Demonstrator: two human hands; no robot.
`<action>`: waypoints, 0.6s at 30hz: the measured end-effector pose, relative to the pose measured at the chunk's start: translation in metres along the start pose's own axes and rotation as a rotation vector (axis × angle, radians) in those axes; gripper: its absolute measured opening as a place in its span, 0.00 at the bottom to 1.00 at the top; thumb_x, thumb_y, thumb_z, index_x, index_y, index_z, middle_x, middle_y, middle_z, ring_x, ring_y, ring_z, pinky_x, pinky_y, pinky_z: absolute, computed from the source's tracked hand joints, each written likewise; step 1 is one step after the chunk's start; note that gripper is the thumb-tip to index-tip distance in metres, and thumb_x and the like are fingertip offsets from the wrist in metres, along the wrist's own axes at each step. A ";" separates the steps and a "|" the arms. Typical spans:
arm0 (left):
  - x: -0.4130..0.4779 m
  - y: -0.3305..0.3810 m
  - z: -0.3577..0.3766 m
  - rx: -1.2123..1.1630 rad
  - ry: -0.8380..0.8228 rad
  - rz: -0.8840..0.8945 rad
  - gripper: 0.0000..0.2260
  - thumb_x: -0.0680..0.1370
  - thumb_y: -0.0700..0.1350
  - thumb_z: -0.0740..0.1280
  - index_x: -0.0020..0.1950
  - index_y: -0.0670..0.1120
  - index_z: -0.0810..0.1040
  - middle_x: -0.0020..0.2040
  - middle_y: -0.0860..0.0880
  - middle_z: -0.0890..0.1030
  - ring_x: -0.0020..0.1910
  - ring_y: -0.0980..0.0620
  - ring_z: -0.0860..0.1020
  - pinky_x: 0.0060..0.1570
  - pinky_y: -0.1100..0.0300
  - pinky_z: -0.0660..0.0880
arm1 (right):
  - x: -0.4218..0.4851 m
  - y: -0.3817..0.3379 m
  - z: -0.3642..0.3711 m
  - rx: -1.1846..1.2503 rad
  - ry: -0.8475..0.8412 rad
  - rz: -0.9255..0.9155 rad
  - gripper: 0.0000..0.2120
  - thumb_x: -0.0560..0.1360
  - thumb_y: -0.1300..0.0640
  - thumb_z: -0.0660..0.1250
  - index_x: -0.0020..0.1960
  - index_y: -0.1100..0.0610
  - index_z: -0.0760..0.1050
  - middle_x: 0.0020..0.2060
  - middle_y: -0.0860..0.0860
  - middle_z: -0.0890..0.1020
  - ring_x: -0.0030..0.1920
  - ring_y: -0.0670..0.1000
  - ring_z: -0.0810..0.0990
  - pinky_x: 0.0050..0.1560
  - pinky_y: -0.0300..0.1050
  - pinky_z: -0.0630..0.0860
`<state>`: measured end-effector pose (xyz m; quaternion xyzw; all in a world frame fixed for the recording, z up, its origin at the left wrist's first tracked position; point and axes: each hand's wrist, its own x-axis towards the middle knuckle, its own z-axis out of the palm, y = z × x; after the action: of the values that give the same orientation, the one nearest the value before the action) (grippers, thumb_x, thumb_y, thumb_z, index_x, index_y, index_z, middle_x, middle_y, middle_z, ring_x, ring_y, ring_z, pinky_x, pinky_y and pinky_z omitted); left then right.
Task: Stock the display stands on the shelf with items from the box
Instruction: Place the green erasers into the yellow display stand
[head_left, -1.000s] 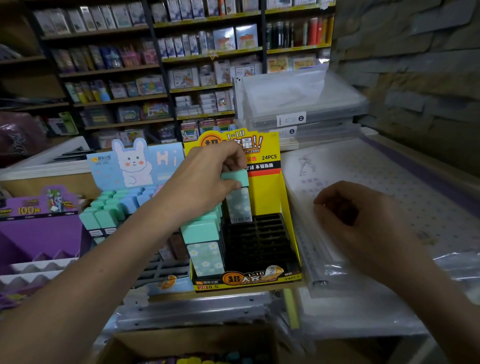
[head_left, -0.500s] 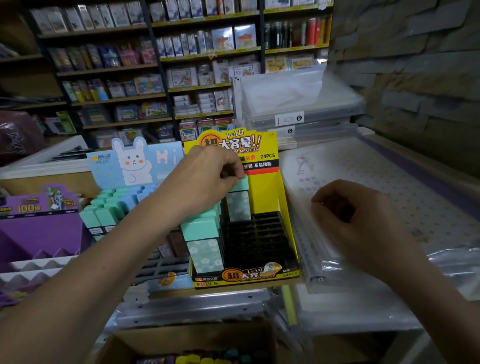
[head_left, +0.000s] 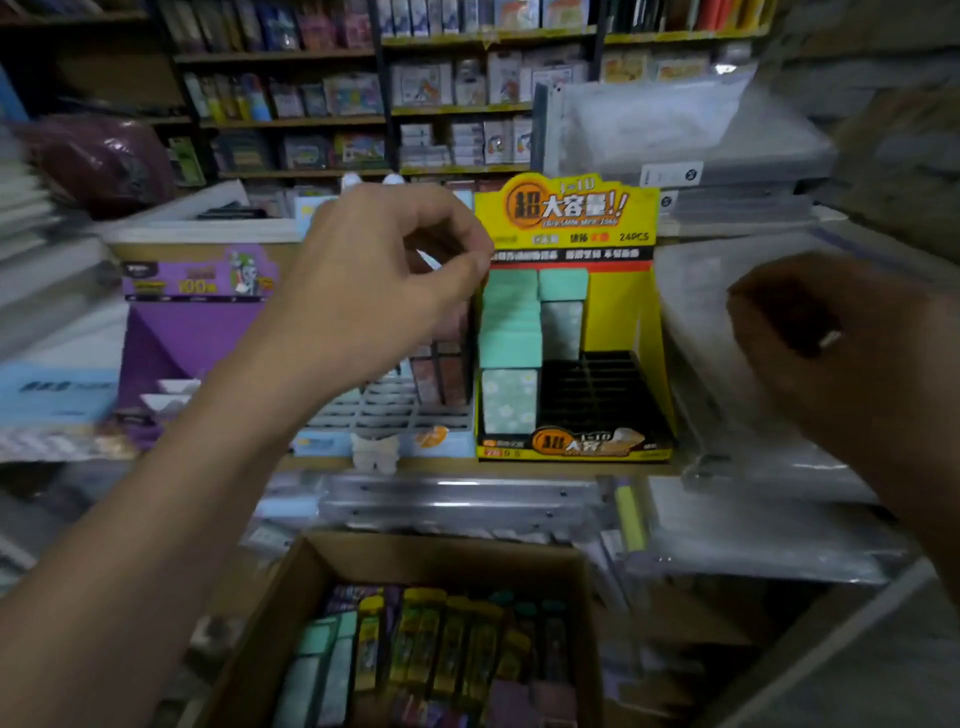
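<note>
The yellow display stand (head_left: 647, 322) stands on the shelf at the centre. Its left column is full of mint-green floral items (head_left: 509, 348). One more mint item (head_left: 563, 291) stands alone at the back of the second column, and the black slot grid (head_left: 597, 387) in front of it shows bare slots. My left hand (head_left: 384, 280) hovers just left of the stand's top, thumb pressed to forefinger, with nothing visible in it. My right hand (head_left: 831, 358) hangs curled to the right of the stand; a small bright glint shows at its fingers. The open cardboard box (head_left: 291, 587) below holds mint and yellow-topped items (head_left: 441, 649).
A light-blue stand with a grey slot grid (head_left: 395, 413) sits partly behind my left hand, and a purple stand (head_left: 197, 332) is further left. Clear plastic folders (head_left: 753, 467) lie on the right, clear cases (head_left: 675, 140) are stacked behind, and product shelves (head_left: 457, 109) fill the back.
My left hand let go of the mint item, which now sits in the stand's second column, and drew back to the left. The view tilted down, bringing the box into sight.
</note>
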<state>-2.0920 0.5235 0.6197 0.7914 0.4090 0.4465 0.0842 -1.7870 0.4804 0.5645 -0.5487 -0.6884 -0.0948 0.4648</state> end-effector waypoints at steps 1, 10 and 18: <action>-0.013 -0.001 -0.008 -0.022 0.012 -0.004 0.04 0.76 0.41 0.70 0.46 0.47 0.85 0.43 0.54 0.86 0.41 0.57 0.83 0.44 0.58 0.80 | -0.004 -0.006 -0.001 0.030 -0.019 0.003 0.08 0.79 0.47 0.66 0.54 0.49 0.79 0.40 0.42 0.80 0.38 0.38 0.79 0.41 0.29 0.74; -0.153 -0.067 -0.026 -0.259 0.040 -0.297 0.07 0.76 0.39 0.72 0.44 0.52 0.83 0.43 0.54 0.86 0.43 0.57 0.83 0.46 0.66 0.76 | -0.104 -0.106 0.082 0.268 -0.197 0.083 0.04 0.75 0.55 0.73 0.45 0.46 0.80 0.36 0.44 0.83 0.40 0.39 0.81 0.39 0.22 0.69; -0.267 -0.159 0.011 -0.241 -0.102 -0.734 0.10 0.76 0.35 0.73 0.46 0.51 0.83 0.42 0.55 0.85 0.42 0.64 0.81 0.44 0.73 0.74 | -0.197 -0.140 0.207 0.484 -0.562 0.341 0.04 0.76 0.59 0.72 0.47 0.51 0.82 0.40 0.42 0.84 0.46 0.42 0.83 0.49 0.47 0.81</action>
<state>-2.2460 0.4368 0.3638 0.5978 0.6049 0.3917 0.3510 -2.0230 0.4284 0.3578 -0.5343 -0.6901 0.3024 0.3833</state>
